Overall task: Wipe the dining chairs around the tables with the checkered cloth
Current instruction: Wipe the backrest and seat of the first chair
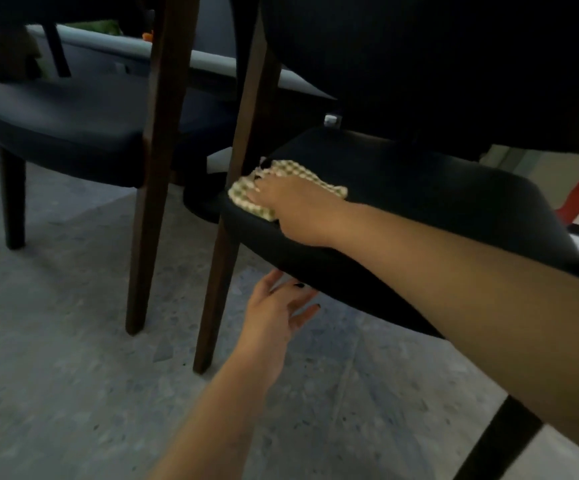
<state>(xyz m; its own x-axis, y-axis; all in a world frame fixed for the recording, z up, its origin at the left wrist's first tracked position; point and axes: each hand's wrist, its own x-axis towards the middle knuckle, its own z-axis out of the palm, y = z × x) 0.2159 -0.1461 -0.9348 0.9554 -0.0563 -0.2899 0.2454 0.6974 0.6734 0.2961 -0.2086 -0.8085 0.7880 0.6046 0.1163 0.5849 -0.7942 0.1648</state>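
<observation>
A dark padded dining chair (437, 199) with brown wooden legs fills the right half of the view. On the left end of its seat lies the green-and-white checkered cloth (293, 173). My right hand (295, 206) lies flat on the cloth and presses it against the seat. My left hand (281, 310) hovers below the seat's front edge with its fingers spread, its fingertips close to the underside; whether they touch is unclear.
A second dark chair (63, 123) stands to the left, its wooden leg (156, 161) close beside the first chair's leg (232, 202). A grey table edge (114, 46) runs behind both. Grey speckled floor (73, 375) lies below.
</observation>
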